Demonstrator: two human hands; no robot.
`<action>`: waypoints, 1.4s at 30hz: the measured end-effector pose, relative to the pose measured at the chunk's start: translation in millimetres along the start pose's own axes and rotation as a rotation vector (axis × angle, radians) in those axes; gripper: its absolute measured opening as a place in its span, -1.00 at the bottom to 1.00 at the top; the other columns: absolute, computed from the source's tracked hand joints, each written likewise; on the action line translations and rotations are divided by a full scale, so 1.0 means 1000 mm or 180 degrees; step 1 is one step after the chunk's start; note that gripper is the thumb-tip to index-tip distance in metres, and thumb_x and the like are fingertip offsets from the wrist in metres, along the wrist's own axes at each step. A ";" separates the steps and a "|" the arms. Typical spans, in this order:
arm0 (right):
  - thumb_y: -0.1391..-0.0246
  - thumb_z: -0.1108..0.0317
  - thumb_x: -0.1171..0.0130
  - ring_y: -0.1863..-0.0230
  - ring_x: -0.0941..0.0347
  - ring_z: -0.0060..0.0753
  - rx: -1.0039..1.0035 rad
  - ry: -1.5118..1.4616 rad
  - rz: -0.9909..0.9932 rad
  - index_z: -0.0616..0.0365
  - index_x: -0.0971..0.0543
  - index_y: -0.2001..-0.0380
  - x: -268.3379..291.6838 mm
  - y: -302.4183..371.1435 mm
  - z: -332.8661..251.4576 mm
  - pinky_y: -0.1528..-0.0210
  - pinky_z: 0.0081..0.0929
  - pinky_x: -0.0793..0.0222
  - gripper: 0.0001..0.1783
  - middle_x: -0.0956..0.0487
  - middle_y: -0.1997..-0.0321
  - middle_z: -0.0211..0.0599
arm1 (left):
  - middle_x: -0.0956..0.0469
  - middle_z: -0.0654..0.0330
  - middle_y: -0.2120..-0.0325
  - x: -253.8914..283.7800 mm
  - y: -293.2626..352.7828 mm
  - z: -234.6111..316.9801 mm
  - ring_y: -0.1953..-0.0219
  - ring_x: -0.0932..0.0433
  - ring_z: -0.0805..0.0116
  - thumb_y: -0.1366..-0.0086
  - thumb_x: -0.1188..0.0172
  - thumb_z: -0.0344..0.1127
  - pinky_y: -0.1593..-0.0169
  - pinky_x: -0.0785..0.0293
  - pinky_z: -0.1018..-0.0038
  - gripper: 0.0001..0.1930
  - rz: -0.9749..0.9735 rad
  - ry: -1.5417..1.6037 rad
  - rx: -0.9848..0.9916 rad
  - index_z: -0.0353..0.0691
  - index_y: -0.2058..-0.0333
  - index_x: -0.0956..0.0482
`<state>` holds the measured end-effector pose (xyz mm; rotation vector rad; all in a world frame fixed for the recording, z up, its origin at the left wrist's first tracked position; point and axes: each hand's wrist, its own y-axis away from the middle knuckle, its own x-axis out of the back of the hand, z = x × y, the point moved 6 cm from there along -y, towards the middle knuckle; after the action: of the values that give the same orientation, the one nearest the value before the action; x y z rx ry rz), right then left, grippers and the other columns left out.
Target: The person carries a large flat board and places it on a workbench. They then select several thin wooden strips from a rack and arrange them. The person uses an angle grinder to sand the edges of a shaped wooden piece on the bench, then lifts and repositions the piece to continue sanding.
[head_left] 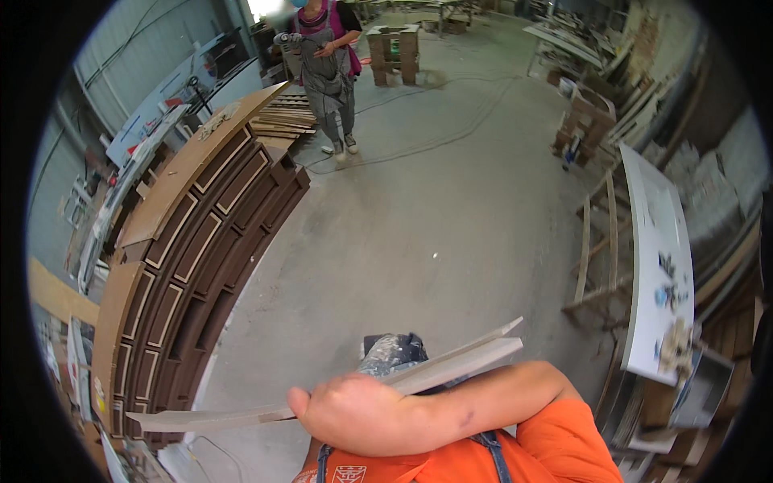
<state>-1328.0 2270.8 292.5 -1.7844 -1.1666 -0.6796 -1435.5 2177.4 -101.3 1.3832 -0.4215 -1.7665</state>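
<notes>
My right hand [350,409] reaches across my body, its forearm running leftward from an orange sleeve. Its fingers are closed round pale wooden strips [467,362], which lie slantwise in front of my chest. On the right the strips end in two separate tips; on the left a thin end stretches toward the brown cabinet. Below them, part of my shoe and a dusty trouser leg [390,352] shows. My left hand is outside the picture.
A long brown panelled cabinet [181,233] lines the left. Ahead stands a person in grey overalls [326,76] holding a tool, near stacked boards [282,121]. Cables [451,133] cross the floor. At right, a white panel [656,233] carries small items beside a wooden trestle [600,241].
</notes>
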 end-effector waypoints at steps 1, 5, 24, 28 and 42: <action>0.04 0.45 -0.14 0.70 -0.51 -0.25 0.0054 0.0018 -0.0032 0.26 -0.37 0.43 0.014 0.000 0.025 0.70 -0.30 -0.39 -0.84 -0.44 0.72 -0.28 | -0.66 0.05 0.25 -0.018 -0.012 -0.012 0.18 -0.64 0.13 -0.35 -0.11 -0.03 0.06 -0.54 0.16 -0.64 0.0037 0.0058 -0.0040 -0.16 0.09 -0.61; 0.07 0.44 -0.14 0.74 -0.47 -0.31 0.0115 0.0221 0.0180 0.21 -0.36 0.47 0.075 0.001 0.149 0.71 -0.36 -0.37 -0.84 -0.40 0.73 -0.35 | -0.65 0.05 0.25 -0.106 -0.081 -0.071 0.17 -0.64 0.13 -0.35 -0.11 -0.02 0.05 -0.54 0.16 -0.64 0.0092 0.0254 -0.0165 -0.15 0.08 -0.61; 0.03 0.41 -0.14 0.68 -0.47 -0.33 0.0155 0.0251 -0.0455 0.16 -0.40 0.44 0.416 0.028 0.739 0.65 -0.37 -0.40 -0.88 -0.40 0.70 -0.38 | -0.65 0.05 0.23 -0.571 -0.398 -0.338 0.15 -0.64 0.12 -0.37 -0.07 0.00 0.02 -0.53 0.14 -0.63 0.0375 0.0806 -0.0740 -0.12 0.06 -0.61; 0.06 0.40 -0.14 0.70 -0.44 -0.43 0.0668 0.0513 -0.0623 0.10 -0.38 0.50 0.490 0.030 0.852 0.67 -0.44 -0.37 -0.87 -0.37 0.72 -0.45 | -0.64 0.05 0.23 -0.676 -0.451 -0.403 0.15 -0.63 0.11 -0.37 -0.06 0.00 0.01 -0.53 0.13 -0.63 0.0431 0.1035 -0.0896 -0.12 0.06 -0.61; 0.06 0.37 -0.16 0.68 -0.43 -0.46 0.1053 0.0424 -0.0605 0.06 -0.36 0.50 0.681 -0.052 1.257 0.61 -0.49 -0.38 -0.84 -0.35 0.71 -0.48 | -0.64 0.04 0.22 -1.007 -0.714 -0.544 0.14 -0.63 0.10 -0.39 -0.03 0.01 -0.02 -0.53 0.11 -0.62 0.0519 0.1390 -0.1007 -0.10 0.04 -0.60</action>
<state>-1118.0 3685.6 267.9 -1.3456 -1.2851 -0.6610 -1177.0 3500.9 -140.7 1.4088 -0.0140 -1.2859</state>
